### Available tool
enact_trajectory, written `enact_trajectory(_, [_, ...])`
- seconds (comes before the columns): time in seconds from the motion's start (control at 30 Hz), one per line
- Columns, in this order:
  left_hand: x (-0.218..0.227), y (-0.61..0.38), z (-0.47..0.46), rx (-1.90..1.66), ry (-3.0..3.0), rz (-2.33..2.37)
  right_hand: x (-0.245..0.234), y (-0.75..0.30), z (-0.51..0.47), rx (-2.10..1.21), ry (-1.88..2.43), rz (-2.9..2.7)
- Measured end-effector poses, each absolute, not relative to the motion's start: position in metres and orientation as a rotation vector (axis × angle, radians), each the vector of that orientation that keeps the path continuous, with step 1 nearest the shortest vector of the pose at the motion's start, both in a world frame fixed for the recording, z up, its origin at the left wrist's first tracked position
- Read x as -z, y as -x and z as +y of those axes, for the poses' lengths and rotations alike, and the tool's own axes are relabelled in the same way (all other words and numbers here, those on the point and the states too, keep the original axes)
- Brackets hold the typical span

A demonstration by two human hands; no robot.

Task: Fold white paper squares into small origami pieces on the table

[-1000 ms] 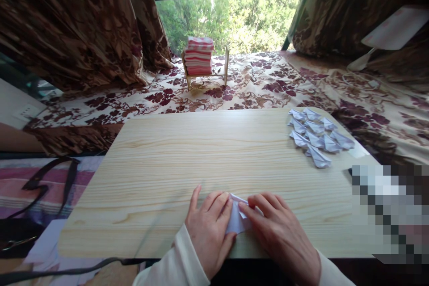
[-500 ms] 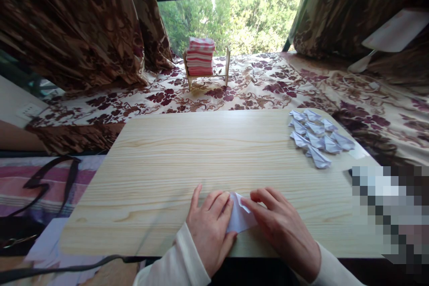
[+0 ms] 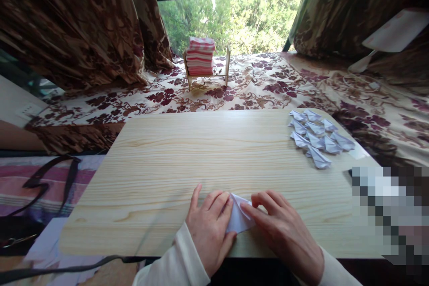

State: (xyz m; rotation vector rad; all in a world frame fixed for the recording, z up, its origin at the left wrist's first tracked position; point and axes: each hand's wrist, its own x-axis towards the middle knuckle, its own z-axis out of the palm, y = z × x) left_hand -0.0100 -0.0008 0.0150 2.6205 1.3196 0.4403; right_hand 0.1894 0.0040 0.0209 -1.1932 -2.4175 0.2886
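A small white sheet of folded paper (image 3: 238, 221) lies on the wooden table near its front edge, between my two hands. My left hand (image 3: 209, 225) holds its left side down, thumb at the lower edge and fingertips near the top, with the little finger sticking out. On the paper's right edge, my right hand (image 3: 279, 219) pinches a folded flap between thumb and forefinger. Its other fingers are curled. Part of the paper is hidden under both hands. Several folded paper pieces (image 3: 315, 134) sit grouped at the table's far right corner.
The light wooden table (image 3: 187, 152) stands before a window ledge with a floral cloth (image 3: 268, 85). A small rack (image 3: 227, 69) there holds stacked pink-and-white cloths (image 3: 200, 58). White sheets (image 3: 50, 241) and a dark strap (image 3: 67, 270) lie at lower left. A blurred-out object (image 3: 389, 210) is at right.
My right fingers have drawn the flap's edge slightly down and to the right, so the flap lies straighter. The left hand stays in place on the paper.
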Motion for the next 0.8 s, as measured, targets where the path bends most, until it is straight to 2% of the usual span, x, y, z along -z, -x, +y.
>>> enact_trajectory(0.8, [-0.0164,0.0092,0.0,-0.431,-2.633,1.332,-0.0231,-0.1847,0.0012,-0.246,1.213,-2.438])
